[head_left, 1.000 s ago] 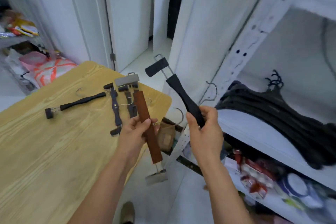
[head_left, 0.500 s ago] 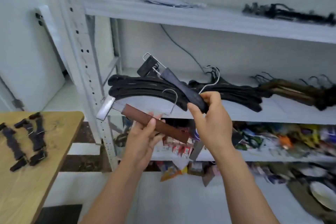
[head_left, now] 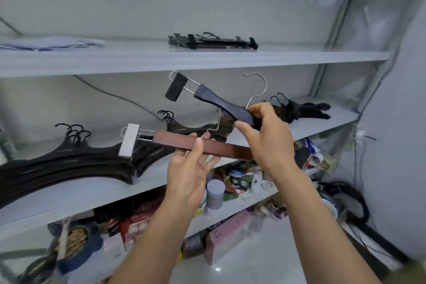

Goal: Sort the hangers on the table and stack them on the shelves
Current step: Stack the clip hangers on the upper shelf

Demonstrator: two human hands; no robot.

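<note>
Both hangers are held in the air in front of the middle shelf, just above its front edge.

Left hand: grip wrapped round the brown hanger, thumb over the front. It has a flat wooden bar, a silver clip at the left end and a wire hook at mid-bar.

Right hand: grip closed on the black hanger. It is tilted with the left end high, and has a dark contoured bar, a padded clip and a silver hook.

Top shelf: bare board between the papers on the left and the clip hangers.

Middle shelf: dark stack on the left, bundle on the far right.
</note>
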